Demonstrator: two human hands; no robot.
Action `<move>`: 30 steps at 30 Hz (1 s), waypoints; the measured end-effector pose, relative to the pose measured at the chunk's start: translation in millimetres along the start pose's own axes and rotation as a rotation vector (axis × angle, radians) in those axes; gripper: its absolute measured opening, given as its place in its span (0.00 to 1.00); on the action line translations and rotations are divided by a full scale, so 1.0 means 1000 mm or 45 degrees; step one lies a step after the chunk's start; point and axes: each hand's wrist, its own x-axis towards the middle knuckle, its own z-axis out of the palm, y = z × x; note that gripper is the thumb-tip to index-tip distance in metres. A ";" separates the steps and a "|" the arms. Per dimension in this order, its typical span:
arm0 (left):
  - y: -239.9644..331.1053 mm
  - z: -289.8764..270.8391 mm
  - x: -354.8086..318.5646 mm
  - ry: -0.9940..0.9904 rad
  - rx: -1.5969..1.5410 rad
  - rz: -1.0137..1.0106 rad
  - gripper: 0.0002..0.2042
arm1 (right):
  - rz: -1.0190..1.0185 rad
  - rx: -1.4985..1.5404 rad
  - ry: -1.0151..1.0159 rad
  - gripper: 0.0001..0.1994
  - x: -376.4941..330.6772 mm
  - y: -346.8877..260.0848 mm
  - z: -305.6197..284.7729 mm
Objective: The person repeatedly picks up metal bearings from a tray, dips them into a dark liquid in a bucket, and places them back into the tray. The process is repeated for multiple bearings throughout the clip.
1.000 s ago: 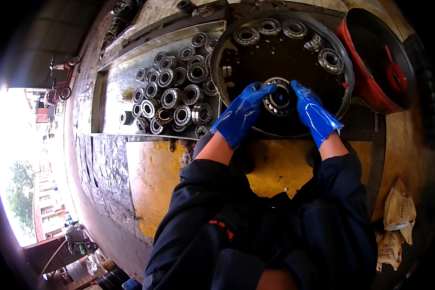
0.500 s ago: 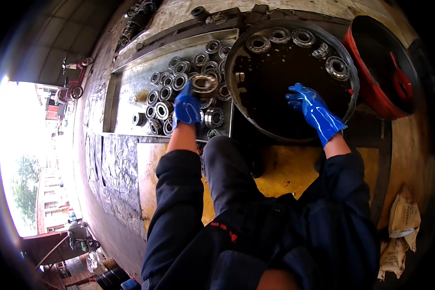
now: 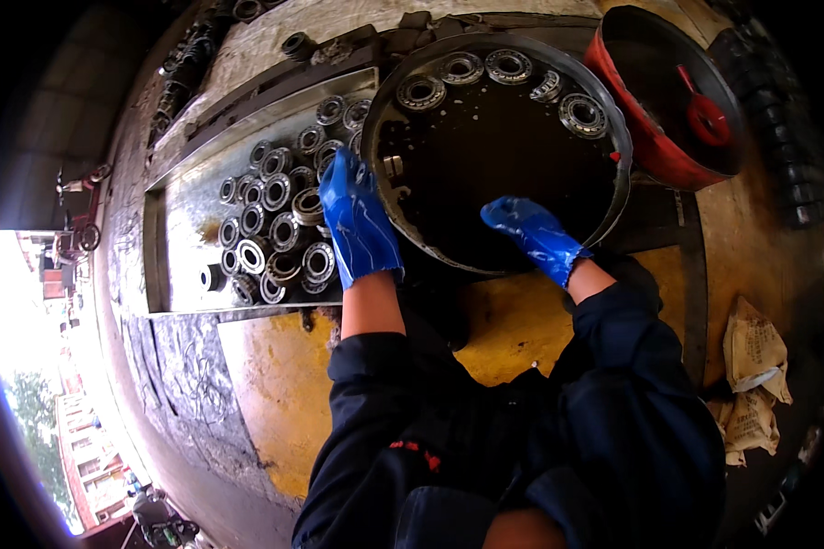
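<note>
My left hand (image 3: 357,215), in a blue rubber glove, reaches forward where a metal tray (image 3: 156,242) meets a round drum-like basin (image 3: 627,151). Its fingers look stretched out, and I see nothing held in them. Close to its left side lies a roller bearing (image 3: 308,206) in a heap of several bearings. My right hand (image 3: 526,233), also gloved in blue, hangs over the dark liquid (image 3: 471,165) near the basin's close edge. The right fingers lie together, pointing left, with no visible object. Along the far inner wall of the basin sit several larger bearings (image 3: 508,66).
Right of the basin stands a red-rimmed drum (image 3: 645,137) with a red ring-shaped object (image 3: 708,119) inside. Paper sacks (image 3: 755,352) lie at the far right. A yellow plate (image 3: 275,384) lies close to me, and dark parts (image 3: 188,69) line the far left.
My left hand has moved off a bearing in the tray toward the basin's rim. My right hand has come nearer and left, its spread fingers now together. The view has shifted.
</note>
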 end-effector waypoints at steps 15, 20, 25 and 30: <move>0.023 -0.033 0.018 0.120 -0.874 0.118 0.29 | 0.088 0.212 -0.146 0.33 0.089 -0.098 0.059; 0.013 -0.040 0.014 0.021 -0.958 0.136 0.29 | 0.117 0.260 -0.119 0.34 0.174 -0.074 0.110; 0.019 -0.047 0.010 -0.039 -0.992 0.155 0.29 | 0.121 -0.032 0.114 0.28 0.210 -0.065 0.151; 0.010 -0.047 0.013 -0.075 -1.028 0.153 0.29 | 0.261 0.197 0.034 0.21 0.198 -0.064 0.146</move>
